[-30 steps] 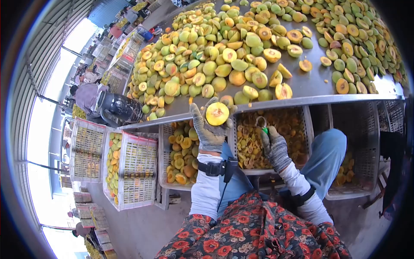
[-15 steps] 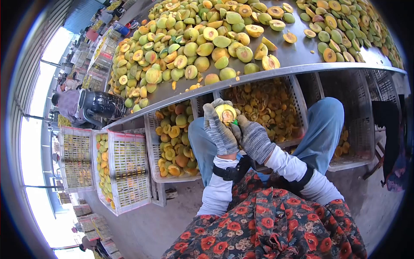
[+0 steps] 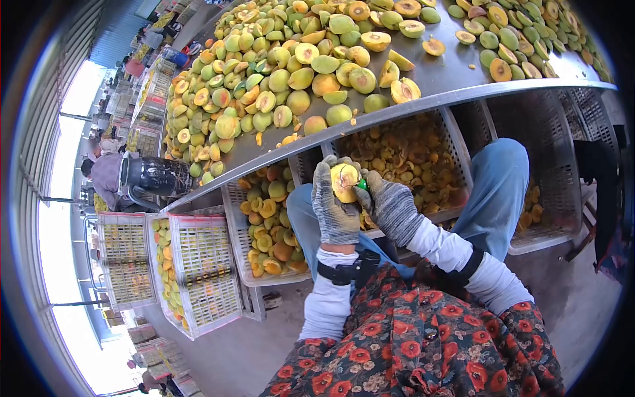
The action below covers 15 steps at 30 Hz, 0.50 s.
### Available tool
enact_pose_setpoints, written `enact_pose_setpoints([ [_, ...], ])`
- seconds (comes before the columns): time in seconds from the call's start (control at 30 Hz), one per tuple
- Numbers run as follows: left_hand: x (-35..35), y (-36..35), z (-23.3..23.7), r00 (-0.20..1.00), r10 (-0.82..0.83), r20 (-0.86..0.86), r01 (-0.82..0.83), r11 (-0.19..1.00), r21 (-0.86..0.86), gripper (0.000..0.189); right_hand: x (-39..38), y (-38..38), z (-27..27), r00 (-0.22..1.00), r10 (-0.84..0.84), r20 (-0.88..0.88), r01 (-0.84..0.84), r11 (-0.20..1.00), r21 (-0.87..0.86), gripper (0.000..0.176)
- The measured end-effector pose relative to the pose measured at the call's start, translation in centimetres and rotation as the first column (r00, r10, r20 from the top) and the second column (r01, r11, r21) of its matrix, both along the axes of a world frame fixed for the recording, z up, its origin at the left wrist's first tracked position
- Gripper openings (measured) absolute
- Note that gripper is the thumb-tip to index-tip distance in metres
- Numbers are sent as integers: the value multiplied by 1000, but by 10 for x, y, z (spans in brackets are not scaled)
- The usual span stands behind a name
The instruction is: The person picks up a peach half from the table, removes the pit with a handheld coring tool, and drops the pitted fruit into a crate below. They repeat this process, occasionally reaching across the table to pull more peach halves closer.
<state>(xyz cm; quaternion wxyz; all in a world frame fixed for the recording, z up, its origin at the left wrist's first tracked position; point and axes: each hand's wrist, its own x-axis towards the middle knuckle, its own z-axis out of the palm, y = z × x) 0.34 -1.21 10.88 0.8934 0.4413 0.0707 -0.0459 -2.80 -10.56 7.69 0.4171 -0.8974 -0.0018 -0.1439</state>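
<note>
A halved peach (image 3: pixel 344 183) with its yellow cut face showing is cupped in my gloved left hand (image 3: pixel 336 218), whose fingers wrap round it. Close on its right, my gloved right hand (image 3: pixel 391 206) grips a small tool with a green handle (image 3: pixel 362 184). The tool's end meets the right edge of the peach half; its blade or tip is too small to make out. Both hands are above my lap, just in front of the metal table edge.
Piles of halved peaches (image 3: pixel 264 79) cover much of the metal table (image 3: pixel 444 69). Beneath it stand a crate of peach halves (image 3: pixel 291 274) and one of yellow scraps (image 3: pixel 456 126). Stacked crates (image 3: pixel 205 264) and a person by a black barrel (image 3: pixel 155 177) are at left.
The peach half has turned in my left hand, and the green-handled tool now sits at its right edge. My head view has shifted slightly.
</note>
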Motion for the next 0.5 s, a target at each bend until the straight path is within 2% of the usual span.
enact_pose_setpoints([
  [0.03, -2, -1, 0, 1000, -3, -5, 3, 1000, 7, 35, -1, 1, 1, 1000, -3, -5, 3, 1000, 7, 31],
  [0.1, -3, -5, 1, 998, 57, -3, -57, 998, 39, 36, -4, -2, 8, 954, 107, -280, -123, 991, -42, 42],
  [0.27, -5, -5, -7, 996, 81, 24, -82, 996, 41, 47, -5, -4, 6, 953, 130, -272, -153, 986, -63, 44],
  [0.33, -7, -7, -7, 985, 166, -41, -153, 962, 224, 52, -7, -3, 5, 934, 172, -312, -187, 982, -18, 41],
  [0.37, -6, -4, -11, 985, 168, -46, -154, 962, 226, 52, -7, -3, -1, 932, 175, -316, -190, 982, -16, 41],
  [0.4, -3, 1, -17, 988, 151, -23, -138, 950, 282, 53, -7, -3, -12, 910, 292, -294, -222, 943, 250, 38],
  [0.43, -4, 3, -18, 992, 128, -6, -118, 933, 339, 55, -8, 1, -26, 886, 395, -245, -233, 834, 501, 35],
  [0.47, -5, 2, -16, 991, 128, 40, -134, 925, 356, 56, -7, 7, -43, 895, 430, -122, -220, 662, 717, 31],
  [0.5, -3, 2, -20, 991, 127, 36, -131, 926, 354, 56, -3, 6, -42, 895, 428, -127, -217, 664, 716, 31],
])
